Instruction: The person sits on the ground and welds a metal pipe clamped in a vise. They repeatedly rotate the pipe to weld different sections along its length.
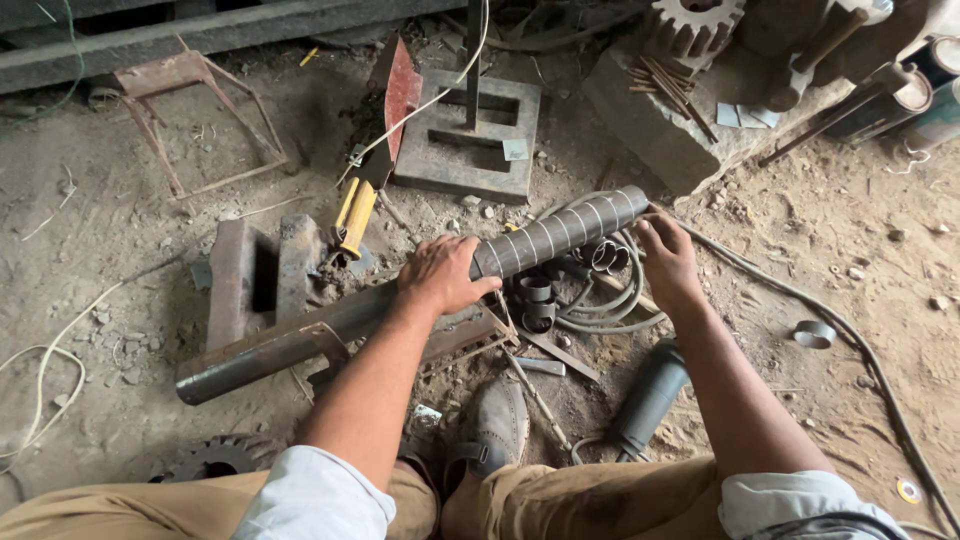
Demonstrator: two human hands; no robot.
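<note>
A long dark steel pipe (560, 233) lies slanted across a workshop floor, its right part ringed with pale marks. My left hand (442, 275) grips the pipe around its middle. My right hand (668, 262) rests at the pipe's right end, fingers touching it near the rim. Several short cut metal rings (535, 300) lie under the pipe, between my hands. The pipe's left part rests over a rusty angle-iron support (330, 345).
An angle grinder (648, 398) lies by my right knee, with coiled cable (610, 310) beside it. A yellow-handled tool (355, 217), steel blocks (240, 280), a square base frame (470, 135), a gear (695, 25) and a loose ring (814, 334) surround the spot. My shoe (497, 425) is below.
</note>
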